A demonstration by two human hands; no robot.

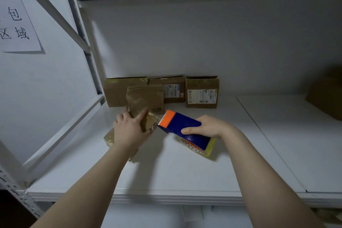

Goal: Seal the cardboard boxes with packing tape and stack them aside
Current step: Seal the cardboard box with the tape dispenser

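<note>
A small cardboard box [148, 102], glossy with tape, stands tilted on the white shelf [185, 168]. My left hand [129, 127] grips its near lower end, index finger stretched along the taped edge. My right hand [205, 127] grips a blue tape dispenser [183, 126] with an orange toothed head [166, 118] and a yellowish tape roll [198, 146] under it. The head sits just right of the box's end, with a clear strip of tape running from it to the box. Another taped box [109, 138] lies partly hidden under my left forearm.
Three cardboard boxes stand against the back wall: a plain one [116, 92], one with a label [172, 89], one with a label [201, 92]. A dark box [327, 94] sits at far right. A shelf frame [81, 42] and paper sign [16, 20] are at left.
</note>
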